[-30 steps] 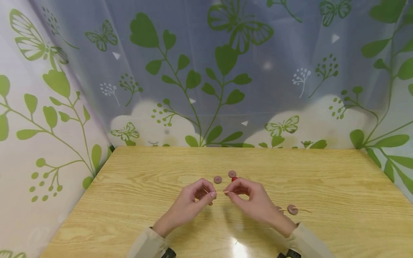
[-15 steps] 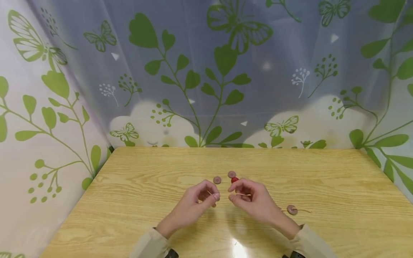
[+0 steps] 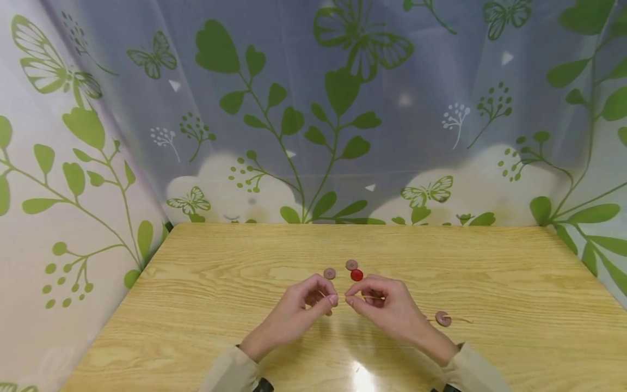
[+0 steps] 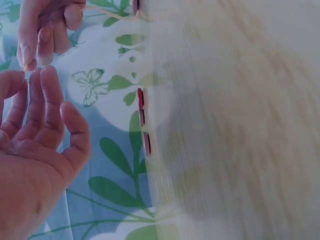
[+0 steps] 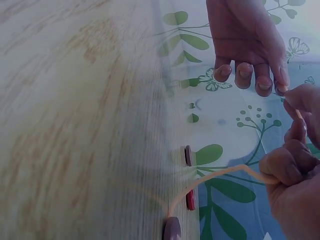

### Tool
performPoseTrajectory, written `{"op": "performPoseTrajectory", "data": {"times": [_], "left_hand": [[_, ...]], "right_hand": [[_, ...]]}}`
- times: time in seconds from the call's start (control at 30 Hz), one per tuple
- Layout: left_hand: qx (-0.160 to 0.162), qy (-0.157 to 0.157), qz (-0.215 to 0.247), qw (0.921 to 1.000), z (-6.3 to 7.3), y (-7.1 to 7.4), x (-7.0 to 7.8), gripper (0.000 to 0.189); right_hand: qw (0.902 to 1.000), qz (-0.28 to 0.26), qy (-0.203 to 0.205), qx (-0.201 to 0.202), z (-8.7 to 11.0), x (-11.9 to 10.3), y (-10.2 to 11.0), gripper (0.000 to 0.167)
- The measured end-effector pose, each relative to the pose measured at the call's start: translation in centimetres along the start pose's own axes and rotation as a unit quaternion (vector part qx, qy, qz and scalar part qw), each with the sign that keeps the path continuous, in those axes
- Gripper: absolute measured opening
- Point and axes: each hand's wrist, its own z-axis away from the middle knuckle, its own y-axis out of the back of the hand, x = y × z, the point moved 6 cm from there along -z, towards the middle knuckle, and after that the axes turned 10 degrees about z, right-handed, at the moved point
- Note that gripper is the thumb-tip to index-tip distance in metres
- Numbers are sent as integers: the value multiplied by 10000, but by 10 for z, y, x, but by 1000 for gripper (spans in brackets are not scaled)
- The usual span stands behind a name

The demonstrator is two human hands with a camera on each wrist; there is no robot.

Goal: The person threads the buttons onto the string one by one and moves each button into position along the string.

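Both hands hover over the table, fingertips nearly meeting. My left hand (image 3: 306, 307) pinches with thumb and forefinger; a thin pale orange cord shows inside its curl in the head view. My right hand (image 3: 384, 305) pinches the cord (image 3: 369, 297) too. In the right wrist view the cord (image 5: 215, 172) runs from that hand's curled fingers down to a brown button (image 5: 172, 230). This threaded button (image 3: 443, 318) lies right of my right wrist, a cord tail sticking out. What exactly sits between the left fingertips is too small to tell.
Beyond the hands lie two loose brown buttons, the left one (image 3: 330, 274) and the farther one (image 3: 351, 264), with a red button (image 3: 357, 275) touching the latter. The wooden table (image 3: 220, 261) ends at a leaf-patterned curtain (image 3: 274, 109).
My right fingers parted around the cord half a second ago and now pinch together again. Both hands have shifted slightly right and closer together. More of the red button shows.
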Motion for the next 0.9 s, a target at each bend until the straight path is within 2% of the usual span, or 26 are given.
{"op": "performPoseTrajectory", "data": {"times": [0.3,0.43,0.67,0.9], "left_hand": [[-3,-25,-228,9997,-4,1,-2,12],[114,-29,-394,9992,-8,8,-3,10],[242,-185,-855,9959,-20,22,-3,7],[257,-136,-1329,9907,-30,29,-8,15]], "right_hand": [[9990,-295,-306,-148,2,3,-1,4],[9989,-252,-396,-97,3,4,2,3],[9993,-204,-297,22,5,6,7,3],[9993,-162,-328,84,6,7,11,2]]}}
